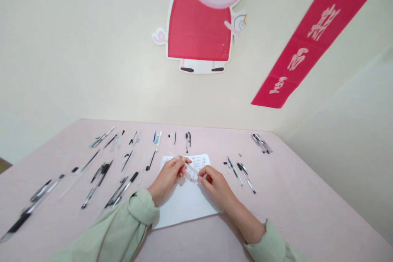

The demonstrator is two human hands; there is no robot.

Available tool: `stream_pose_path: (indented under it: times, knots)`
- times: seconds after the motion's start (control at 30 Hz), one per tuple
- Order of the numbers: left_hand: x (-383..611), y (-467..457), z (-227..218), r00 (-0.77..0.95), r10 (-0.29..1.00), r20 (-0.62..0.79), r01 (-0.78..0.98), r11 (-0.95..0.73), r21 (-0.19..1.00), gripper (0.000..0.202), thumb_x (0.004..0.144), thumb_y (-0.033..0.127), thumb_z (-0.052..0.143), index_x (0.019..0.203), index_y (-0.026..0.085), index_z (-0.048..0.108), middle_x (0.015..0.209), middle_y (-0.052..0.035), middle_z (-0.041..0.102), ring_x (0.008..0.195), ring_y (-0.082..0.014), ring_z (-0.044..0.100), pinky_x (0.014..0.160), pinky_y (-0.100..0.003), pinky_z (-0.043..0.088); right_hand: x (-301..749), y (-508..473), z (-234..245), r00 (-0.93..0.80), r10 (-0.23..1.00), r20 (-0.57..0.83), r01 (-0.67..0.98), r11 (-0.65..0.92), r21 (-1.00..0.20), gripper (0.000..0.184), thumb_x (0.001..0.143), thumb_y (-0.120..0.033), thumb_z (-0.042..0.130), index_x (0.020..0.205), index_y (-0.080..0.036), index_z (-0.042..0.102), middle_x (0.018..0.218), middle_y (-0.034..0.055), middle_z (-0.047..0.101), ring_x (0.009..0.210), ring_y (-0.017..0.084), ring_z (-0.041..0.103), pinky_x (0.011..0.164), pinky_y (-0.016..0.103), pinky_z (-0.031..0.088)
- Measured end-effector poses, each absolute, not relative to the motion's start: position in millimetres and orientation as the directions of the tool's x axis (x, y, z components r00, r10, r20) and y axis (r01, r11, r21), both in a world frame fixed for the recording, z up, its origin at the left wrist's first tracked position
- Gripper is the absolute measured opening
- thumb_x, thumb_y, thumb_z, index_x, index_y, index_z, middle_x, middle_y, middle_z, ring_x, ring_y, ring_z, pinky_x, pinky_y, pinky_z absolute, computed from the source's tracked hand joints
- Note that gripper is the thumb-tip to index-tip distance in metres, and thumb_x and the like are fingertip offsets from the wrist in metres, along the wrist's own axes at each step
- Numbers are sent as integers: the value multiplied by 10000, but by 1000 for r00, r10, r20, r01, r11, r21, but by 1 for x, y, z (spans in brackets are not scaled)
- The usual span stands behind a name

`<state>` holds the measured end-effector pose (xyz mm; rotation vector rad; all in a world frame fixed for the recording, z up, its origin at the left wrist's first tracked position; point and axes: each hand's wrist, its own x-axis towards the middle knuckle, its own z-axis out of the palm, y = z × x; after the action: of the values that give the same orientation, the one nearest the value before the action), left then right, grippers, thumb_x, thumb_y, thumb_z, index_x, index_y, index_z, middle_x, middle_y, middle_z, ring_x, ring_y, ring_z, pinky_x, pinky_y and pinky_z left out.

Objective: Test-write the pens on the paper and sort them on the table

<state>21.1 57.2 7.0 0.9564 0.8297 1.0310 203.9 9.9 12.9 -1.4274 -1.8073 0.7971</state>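
Above a white sheet of paper (pixel 184 208), a thin clear pen barrel (pixel 191 168) slants between my two hands. My left hand (pixel 170 174) is closed around its upper part, thumb and fingers pinched together. At the lower right end, the fingertips of my right hand (pixel 218 186) pinch the same barrel. Handwriting (pixel 198 160) covers the top of the paper, partly hidden by my fingers. Whether anything sits inside the barrel is too small to tell.
Left of the paper lie several pens and pen parts, among them a black-capped pen (pixel 125 188) and a long dark refill (pixel 90 159). To the right are two pens (pixel 247 178) and a small group of pens (pixel 261 143). A wall stands behind the pink tabletop (pixel 294 213).
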Motion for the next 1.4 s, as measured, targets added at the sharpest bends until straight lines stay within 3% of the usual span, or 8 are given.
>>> stream_pose_path:
  times: [0.1, 0.27, 0.43, 1.13, 1.4]
  knots:
    - [22, 58, 6, 284, 948, -143, -419, 257, 871, 239, 856, 314, 596, 940, 109, 686, 617, 23, 532, 541, -72, 451, 521, -166, 383, 208, 11, 15, -86, 985, 151, 484, 174, -857, 103, 860, -229, 496, 796, -203, 573, 665, -30, 563, 631, 138, 512, 609, 242, 375]
    - [21, 65, 8, 180, 931, -317, -649, 355, 673, 198, 928, 190, 490, 967, 115, 668, 753, -38, 619, 662, -80, 578, 636, -174, 495, 219, 16, 23, 237, 932, 273, 442, 146, -885, 177, 872, -303, 483, 862, -190, 619, 800, 23, 631, 763, 183, 559, 689, 276, 418]
    - [20, 68, 8, 176, 917, -357, -710, 369, 600, 206, 942, 179, 480, 934, 99, 670, 740, -52, 621, 651, -80, 593, 612, -166, 523, 227, 18, 23, 294, 911, 289, 460, 130, -879, 172, 861, -295, 472, 859, -198, 613, 824, 27, 636, 795, 196, 554, 731, 299, 416]
    - [19, 66, 11, 193, 916, -353, -702, 380, 603, 232, 952, 181, 460, 885, 102, 668, 705, -41, 615, 614, -75, 580, 588, -161, 515, 230, 21, 17, 258, 920, 296, 515, 128, -847, 200, 858, -329, 480, 819, -188, 617, 760, 28, 629, 714, 193, 544, 679, 301, 407]
    - [21, 61, 11, 275, 926, -258, -564, 373, 737, 180, 909, 219, 551, 928, 115, 696, 749, -46, 649, 669, -92, 605, 648, -176, 515, 225, 18, 16, 164, 929, 332, 520, 205, -829, 204, 869, -268, 472, 877, -189, 660, 891, 57, 665, 847, 203, 579, 748, 304, 433]
